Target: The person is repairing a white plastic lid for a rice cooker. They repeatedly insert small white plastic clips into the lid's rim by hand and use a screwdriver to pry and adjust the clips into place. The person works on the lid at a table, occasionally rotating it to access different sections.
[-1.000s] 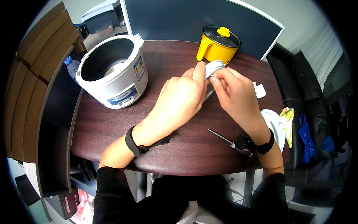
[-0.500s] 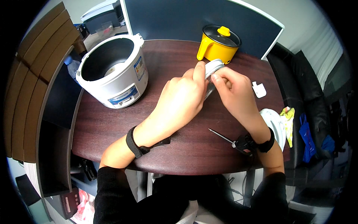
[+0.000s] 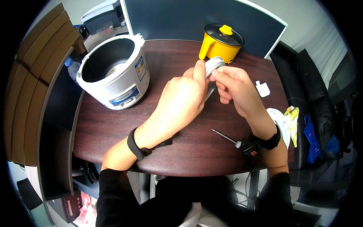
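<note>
Pale-rimmed piece [image 3: 214,63] stood tilted between the two hands above the tabletop [image 3: 189,160], its lower part largely hidden; the left hand [image 3: 183,92] was closed around its left side, most of the fingertips out of sight; the right hand [image 3: 235,84] pinched the rim between thumb and forefinger, its other fingers curled below; a yellow lidded pot [image 3: 221,47] stood just behind; a white rice cooker body [image 3: 107,92], open-topped and dark inside, stood to the left; a screwdriver [image 3: 238,144] lay on the near side; a small white plastic part [image 3: 262,89] lay farther right.
</note>
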{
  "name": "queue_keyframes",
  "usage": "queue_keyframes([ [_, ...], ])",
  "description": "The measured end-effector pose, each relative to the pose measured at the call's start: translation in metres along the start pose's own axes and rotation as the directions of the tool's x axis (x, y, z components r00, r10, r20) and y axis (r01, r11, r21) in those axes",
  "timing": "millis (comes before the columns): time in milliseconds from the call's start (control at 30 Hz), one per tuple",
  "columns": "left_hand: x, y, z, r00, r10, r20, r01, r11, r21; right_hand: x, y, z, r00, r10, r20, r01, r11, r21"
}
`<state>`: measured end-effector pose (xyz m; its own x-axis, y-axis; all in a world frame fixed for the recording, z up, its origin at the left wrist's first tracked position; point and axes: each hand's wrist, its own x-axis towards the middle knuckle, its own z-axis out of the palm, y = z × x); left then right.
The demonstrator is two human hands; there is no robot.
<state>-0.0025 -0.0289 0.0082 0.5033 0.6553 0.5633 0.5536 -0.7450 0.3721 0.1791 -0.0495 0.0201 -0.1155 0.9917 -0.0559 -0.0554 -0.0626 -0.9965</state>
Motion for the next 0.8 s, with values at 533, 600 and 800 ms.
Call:
queue_keyframes([
  [533, 0.0, 0.0, 0.001, 1.0, 0.005, 0.005, -0.005, 1.0, 0.017, 0.0, -0.001, 0.005, 0.997, -0.07, -0.034, 0.07, 0.997, -0.015],
  [600, -0.001, -0.001, 0.001, 1.0, 0.023, -0.008, -0.023, 1.0, -0.003, -0.001, 0.0, 0.003, 0.996, -0.083, -0.032, 0.082, 0.996, -0.037],
  [800, 0.0, -0.001, -0.005, 1.0, 0.015, 0.024, -0.014, 0.999, -0.034, -0.008, 0.005, 0.013, 0.746, -0.661, 0.083, 0.443, 0.4, -0.802],
])
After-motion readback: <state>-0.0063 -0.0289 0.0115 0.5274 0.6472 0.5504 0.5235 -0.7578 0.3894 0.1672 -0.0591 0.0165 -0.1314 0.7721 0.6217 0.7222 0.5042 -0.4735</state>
